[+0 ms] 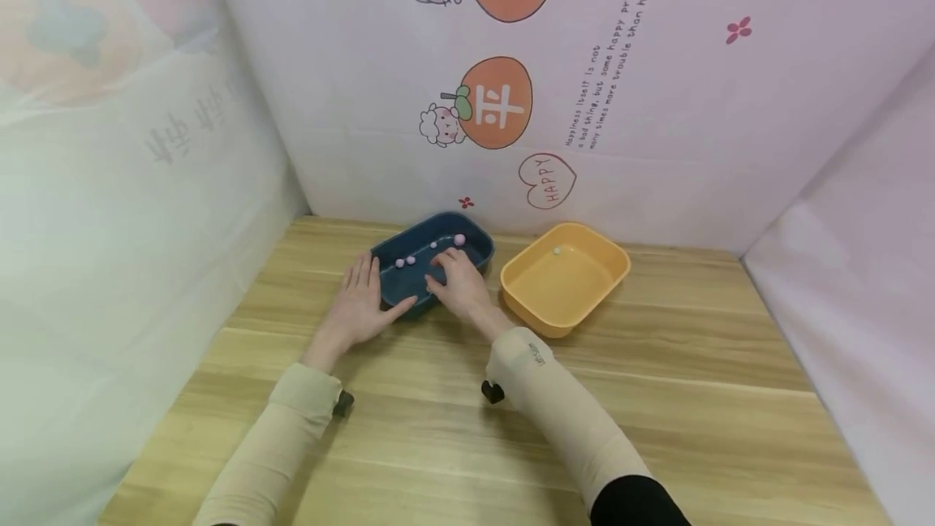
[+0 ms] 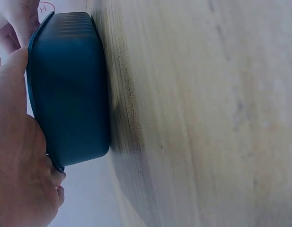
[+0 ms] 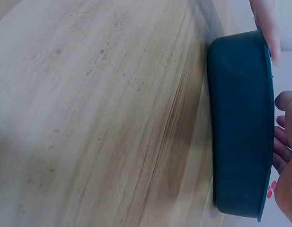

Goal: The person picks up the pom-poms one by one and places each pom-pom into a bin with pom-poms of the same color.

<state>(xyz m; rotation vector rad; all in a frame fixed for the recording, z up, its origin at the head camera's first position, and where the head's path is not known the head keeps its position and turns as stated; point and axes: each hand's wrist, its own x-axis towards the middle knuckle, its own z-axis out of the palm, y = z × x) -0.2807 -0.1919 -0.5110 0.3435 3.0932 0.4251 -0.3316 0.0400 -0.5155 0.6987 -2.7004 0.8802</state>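
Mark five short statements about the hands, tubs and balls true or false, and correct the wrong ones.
1. The left hand touches the blue tub. True.
2. In the head view, the yellow tub stands right of the blue tub. True.
3. The right hand is inside the yellow tub. False: it reaches over the blue tub.
4. Pinkish balls show in the blue tub. True.
5. Four balls show in the yellow tub. False: only one pale ball shows there.

PLACE: screened-off tabletop nook, room type unclear | wood-grain surface (image 1: 409, 437) | pale left cloth (image 1: 95, 282) | pale right cloth (image 1: 869, 217) | cartoon-printed far cloth (image 1: 657, 177)
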